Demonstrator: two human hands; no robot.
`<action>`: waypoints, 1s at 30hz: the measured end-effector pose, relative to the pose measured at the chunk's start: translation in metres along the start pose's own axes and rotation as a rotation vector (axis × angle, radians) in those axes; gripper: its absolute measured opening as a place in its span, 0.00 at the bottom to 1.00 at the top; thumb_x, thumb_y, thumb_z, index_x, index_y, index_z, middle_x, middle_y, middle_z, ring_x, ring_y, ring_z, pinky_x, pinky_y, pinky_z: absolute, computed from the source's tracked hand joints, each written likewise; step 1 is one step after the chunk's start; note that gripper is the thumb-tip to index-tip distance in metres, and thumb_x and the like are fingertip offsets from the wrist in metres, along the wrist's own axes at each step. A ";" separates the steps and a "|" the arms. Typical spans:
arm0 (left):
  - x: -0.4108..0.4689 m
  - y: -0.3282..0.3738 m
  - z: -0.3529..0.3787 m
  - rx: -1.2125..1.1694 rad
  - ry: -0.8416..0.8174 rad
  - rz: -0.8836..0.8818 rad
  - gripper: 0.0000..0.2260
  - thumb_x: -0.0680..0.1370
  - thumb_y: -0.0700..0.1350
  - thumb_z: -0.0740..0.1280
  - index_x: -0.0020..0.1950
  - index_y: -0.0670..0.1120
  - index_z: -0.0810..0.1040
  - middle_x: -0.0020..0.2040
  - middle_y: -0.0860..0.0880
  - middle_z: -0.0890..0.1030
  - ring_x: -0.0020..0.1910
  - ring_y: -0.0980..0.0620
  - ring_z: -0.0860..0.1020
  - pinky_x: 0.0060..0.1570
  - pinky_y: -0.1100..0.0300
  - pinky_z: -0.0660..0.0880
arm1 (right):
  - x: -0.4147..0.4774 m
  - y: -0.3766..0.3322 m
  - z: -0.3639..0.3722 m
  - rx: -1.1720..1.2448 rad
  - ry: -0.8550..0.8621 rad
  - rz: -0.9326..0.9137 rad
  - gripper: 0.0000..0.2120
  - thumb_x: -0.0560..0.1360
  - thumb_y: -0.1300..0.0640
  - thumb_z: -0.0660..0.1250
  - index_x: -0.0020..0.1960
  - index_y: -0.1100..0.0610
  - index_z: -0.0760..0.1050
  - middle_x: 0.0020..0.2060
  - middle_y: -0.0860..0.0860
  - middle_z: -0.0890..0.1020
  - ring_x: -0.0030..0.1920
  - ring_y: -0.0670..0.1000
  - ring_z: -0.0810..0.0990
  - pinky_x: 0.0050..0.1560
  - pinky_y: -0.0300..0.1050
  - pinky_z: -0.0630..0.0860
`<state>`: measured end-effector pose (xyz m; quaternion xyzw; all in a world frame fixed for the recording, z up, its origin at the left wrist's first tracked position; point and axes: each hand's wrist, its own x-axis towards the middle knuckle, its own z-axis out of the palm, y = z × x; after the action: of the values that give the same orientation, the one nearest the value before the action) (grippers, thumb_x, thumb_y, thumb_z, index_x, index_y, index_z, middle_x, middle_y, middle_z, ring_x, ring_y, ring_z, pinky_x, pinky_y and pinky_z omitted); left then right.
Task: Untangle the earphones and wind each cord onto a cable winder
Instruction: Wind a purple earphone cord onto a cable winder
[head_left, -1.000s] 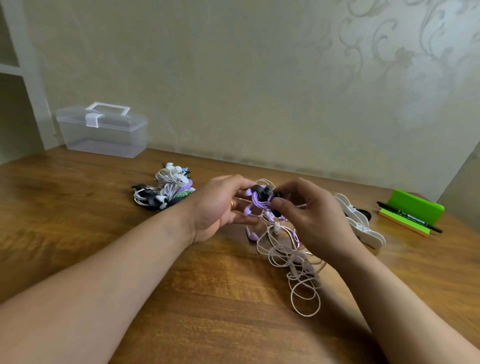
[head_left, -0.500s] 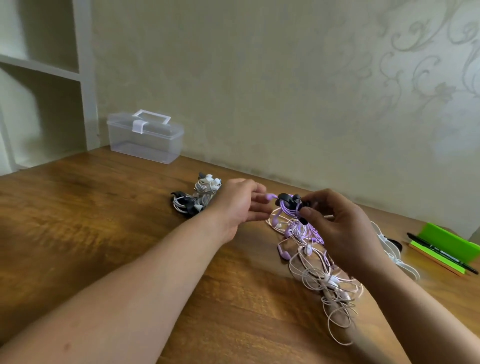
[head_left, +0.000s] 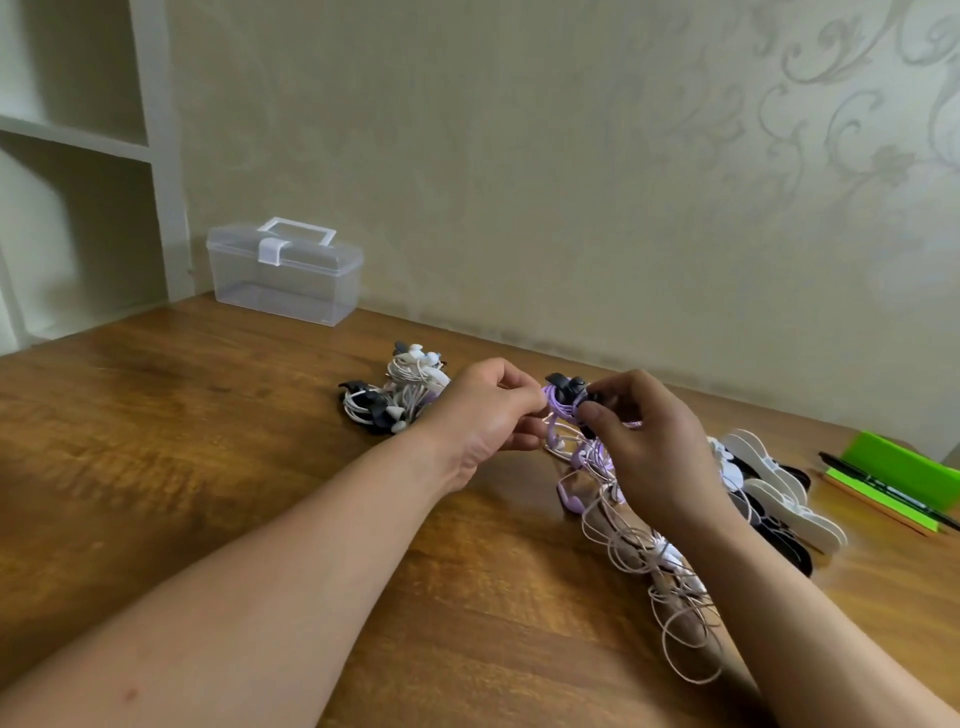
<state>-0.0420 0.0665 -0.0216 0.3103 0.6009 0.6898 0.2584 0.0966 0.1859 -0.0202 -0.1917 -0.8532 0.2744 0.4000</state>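
- Wound earphones (head_left: 395, 397) lie left on the tabletop (head_left: 182, 441).
- Left hand (head_left: 485, 415): fingers pinch the purple cord (head_left: 557, 408).
- Right hand (head_left: 649, 452): fingers clamped on the black cable winder (head_left: 565, 385), held above the tangled earphones (head_left: 623, 540).

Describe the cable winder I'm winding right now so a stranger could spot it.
On the wooden table, look near the wall where the left hand and the right hand meet. The black cable winder sits between them. Unlike the wound bundles to its left and the bare winders to its right, it is the one being held, with purple cord wrapped around it.
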 end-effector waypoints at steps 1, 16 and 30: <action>-0.001 -0.001 0.002 0.034 -0.012 0.005 0.02 0.81 0.36 0.68 0.51 0.41 0.77 0.45 0.41 0.82 0.36 0.51 0.82 0.37 0.59 0.81 | 0.000 0.001 0.000 -0.017 0.006 -0.007 0.07 0.79 0.56 0.74 0.50 0.46 0.79 0.44 0.44 0.83 0.46 0.40 0.79 0.40 0.28 0.70; -0.002 -0.023 0.021 0.204 -0.087 0.026 0.03 0.79 0.39 0.70 0.52 0.44 0.78 0.50 0.40 0.84 0.49 0.41 0.86 0.50 0.42 0.84 | 0.000 0.006 0.003 0.048 0.019 0.084 0.03 0.80 0.56 0.73 0.51 0.50 0.79 0.41 0.45 0.82 0.41 0.43 0.80 0.41 0.39 0.74; -0.003 -0.011 0.008 -0.194 0.081 -0.078 0.10 0.81 0.42 0.71 0.60 0.41 0.77 0.49 0.41 0.85 0.46 0.46 0.86 0.55 0.46 0.84 | 0.017 -0.024 0.015 -0.012 -0.150 0.046 0.06 0.80 0.55 0.71 0.56 0.50 0.76 0.46 0.40 0.84 0.48 0.35 0.82 0.45 0.32 0.77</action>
<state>-0.0338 0.0711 -0.0320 0.2317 0.5529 0.7462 0.2894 0.0717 0.1717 -0.0039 -0.1926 -0.8778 0.2918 0.3275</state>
